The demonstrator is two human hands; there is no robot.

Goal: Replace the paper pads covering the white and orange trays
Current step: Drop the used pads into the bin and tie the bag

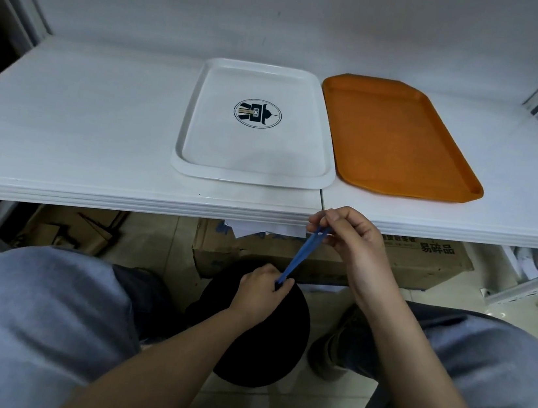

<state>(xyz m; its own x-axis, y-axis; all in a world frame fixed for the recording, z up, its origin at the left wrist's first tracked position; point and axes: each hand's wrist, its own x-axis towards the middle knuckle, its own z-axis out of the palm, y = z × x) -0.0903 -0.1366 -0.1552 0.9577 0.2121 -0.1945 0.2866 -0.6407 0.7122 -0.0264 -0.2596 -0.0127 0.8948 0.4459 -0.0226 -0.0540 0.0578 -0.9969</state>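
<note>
Below the bench (97,147) edge, both hands stretch a blue band (301,256) between them: the left hand (261,293) pinches its lower end, the right hand (345,234) pinches its upper end. On the bench, the white tray (251,174) and the orange tray (403,136) lie side by side, nearly touching, both bare of paper.

Bare forearms, grey-blue trousers (42,304), brown shoe (337,346)
</note>
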